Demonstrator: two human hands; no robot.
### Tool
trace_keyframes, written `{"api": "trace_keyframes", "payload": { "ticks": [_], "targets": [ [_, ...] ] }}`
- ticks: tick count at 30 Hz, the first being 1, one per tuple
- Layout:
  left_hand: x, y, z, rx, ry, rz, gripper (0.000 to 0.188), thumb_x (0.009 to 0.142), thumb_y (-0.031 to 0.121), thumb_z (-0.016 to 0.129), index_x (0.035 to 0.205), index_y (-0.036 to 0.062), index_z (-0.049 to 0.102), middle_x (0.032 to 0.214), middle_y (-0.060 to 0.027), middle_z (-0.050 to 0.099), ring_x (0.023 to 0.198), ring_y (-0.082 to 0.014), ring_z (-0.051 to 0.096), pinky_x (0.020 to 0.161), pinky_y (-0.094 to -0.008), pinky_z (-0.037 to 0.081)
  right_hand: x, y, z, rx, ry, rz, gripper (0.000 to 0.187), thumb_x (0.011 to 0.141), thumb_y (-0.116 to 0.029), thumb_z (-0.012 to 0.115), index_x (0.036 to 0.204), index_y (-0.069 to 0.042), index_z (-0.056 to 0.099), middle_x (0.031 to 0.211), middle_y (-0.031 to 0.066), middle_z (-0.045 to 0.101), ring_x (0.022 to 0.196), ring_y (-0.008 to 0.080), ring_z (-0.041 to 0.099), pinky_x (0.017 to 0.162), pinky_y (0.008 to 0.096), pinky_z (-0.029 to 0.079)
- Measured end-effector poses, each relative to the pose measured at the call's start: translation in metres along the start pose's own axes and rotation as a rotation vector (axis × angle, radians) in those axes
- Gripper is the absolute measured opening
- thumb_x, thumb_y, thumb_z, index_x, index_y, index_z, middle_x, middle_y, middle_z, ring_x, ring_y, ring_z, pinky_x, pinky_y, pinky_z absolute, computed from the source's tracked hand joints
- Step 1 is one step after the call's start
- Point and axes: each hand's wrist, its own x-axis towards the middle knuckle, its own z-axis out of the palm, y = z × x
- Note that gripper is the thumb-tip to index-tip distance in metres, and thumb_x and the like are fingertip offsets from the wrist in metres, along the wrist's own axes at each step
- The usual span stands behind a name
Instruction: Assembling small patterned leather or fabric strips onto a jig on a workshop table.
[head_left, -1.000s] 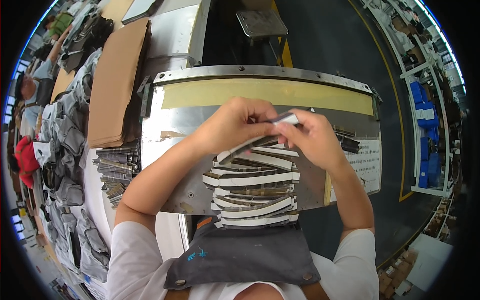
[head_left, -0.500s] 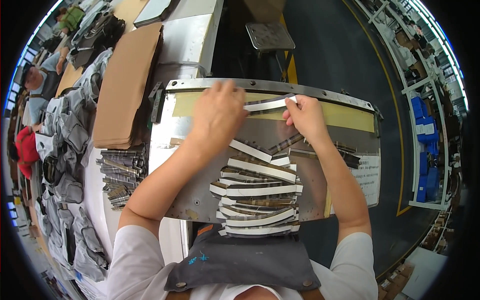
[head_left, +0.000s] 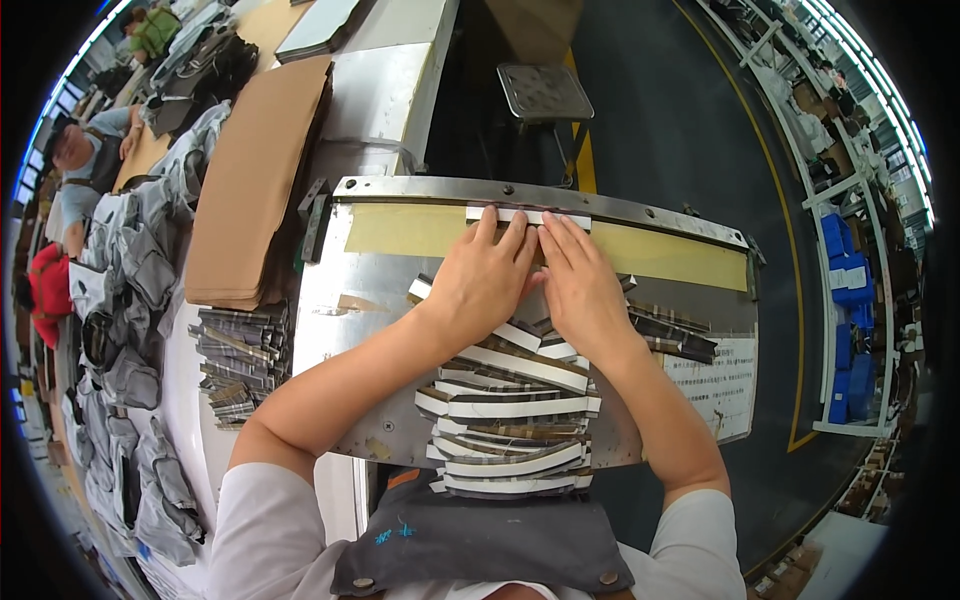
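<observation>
Together, the left hand and right hand press flat-fingered, gripping nothing, on the white strip at twelve o'clock; uneven pressure could skew it.

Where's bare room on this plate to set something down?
The yellow band is bare left of the left hand and right of the right hand, below the metal bar. Crowded: the middle of the plate, piled with strips.
</observation>
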Motion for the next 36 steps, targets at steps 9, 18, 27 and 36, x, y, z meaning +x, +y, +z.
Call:
{"api": "trace_keyframes", "payload": {
  "ticks": [9, 18, 27, 36],
  "targets": [
    [0.0, 0.004, 0.0, 0.038, -0.012, 0.016, 0.046, 0.092, 0.027, 0.061, 0.124, -0.0061, 0.056, 0.13, -0.0223, 0.056, 0.121, -0.0385, 0.051, 0.101, -0.0428, 0.044, -0.001, 0.001, -0.004, 0.035, 0.008, -0.016, 0.043, 0.087, -0.007, 0.061, 0.127, 0.008, 0.056, 0.136, 0.0168, 0.052, 0.126, 0.0323, 0.049, 0.105, 0.0427, 0.042],
    [-0.003, 0.012, -0.003, 0.041, -0.055, 0.03, 0.045, 0.091, 0.024, 0.061, 0.123, -0.0073, 0.056, 0.126, -0.0228, 0.057, 0.125, -0.0358, 0.05, 0.102, -0.0422, 0.044, -0.002, -0.003, -0.008, 0.058, 0.014, 0.004, 0.045, 0.079, -0.003, 0.065, 0.122, 0.008, 0.057, 0.127, 0.0171, 0.054, 0.122, 0.032, 0.052, 0.103, 0.0412, 0.043],
    [-0.002, 0.014, -0.007, -0.09, -0.024, 0.027, 0.035, 0.087, 0.018, 0.064, 0.115, -0.0041, 0.06, 0.105, -0.0155, 0.055, 0.101, -0.0305, 0.054, 0.09, -0.0392, 0.049, -0.003, 0.001, -0.019, 0.176, 0.013, 0.107, 0.046, 0.075, 0.004, 0.063, 0.121, 0.003, 0.058, 0.123, 0.0151, 0.058, 0.116, 0.0329, 0.054, 0.099, 0.0417, 0.044],
    [0.0, -0.001, -0.022, -0.138, -0.115, 0.137, 0.015, 0.077, 0.005, 0.062, 0.091, -0.0017, 0.064, 0.103, -0.0159, 0.056, 0.097, -0.0309, 0.055, 0.087, -0.0392, 0.05, -0.004, 0.003, -0.019, 0.186, -0.036, -0.038, 0.056, 0.077, 0.005, 0.063, 0.132, 0.002, 0.053, 0.125, 0.0175, 0.06, 0.119, 0.0321, 0.055, 0.102, 0.0429, 0.043]
  ]
}}
